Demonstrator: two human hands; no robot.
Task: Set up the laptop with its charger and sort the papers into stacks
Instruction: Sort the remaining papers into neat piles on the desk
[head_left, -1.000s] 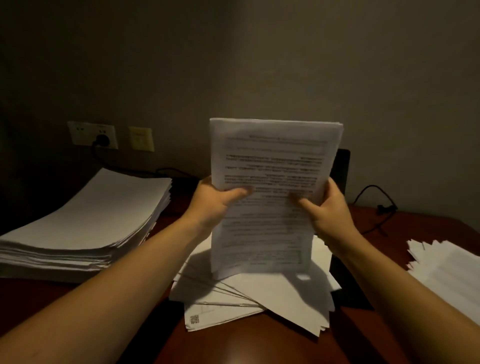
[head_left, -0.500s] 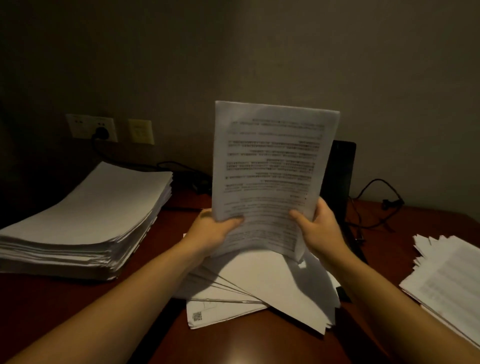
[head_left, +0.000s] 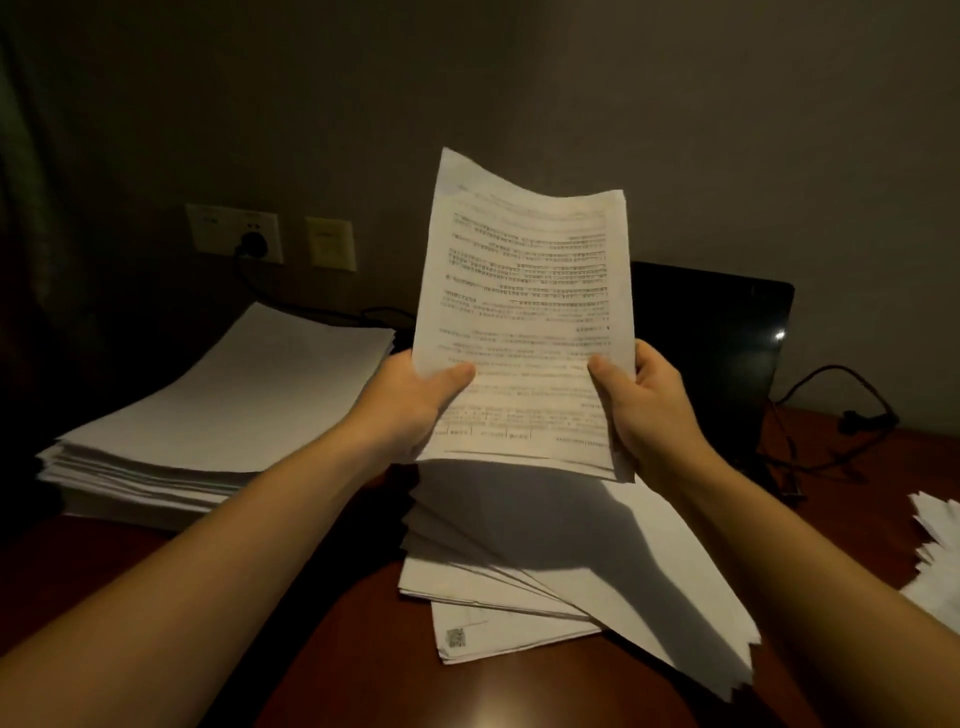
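Note:
A sheaf of printed papers (head_left: 524, 306) stands upright in front of me. My left hand (head_left: 410, 405) grips its lower left edge, thumb on the front. My right hand (head_left: 649, 410) grips its lower right edge the same way. Under the sheaf, a loose fanned pile of white sheets (head_left: 587, 566) lies on the desk. Behind the sheaf stands the open black laptop (head_left: 711, 353), its screen dark and its left part hidden. A black charger cable (head_left: 831, 415) loops on the desk to the laptop's right.
A tall neat paper stack (head_left: 218, 415) sits at the left. Another white pile (head_left: 935, 551) pokes in at the right edge. A wall socket (head_left: 236, 234) with a black plug and a beige wall plate (head_left: 330, 244) are on the wall. The desk (head_left: 353, 665) is dark red wood.
Both hands slid down to the sheaf's lower edges and tilted it slightly; its top left corner now curls up. The view shifted right, showing more of the laptop screen.

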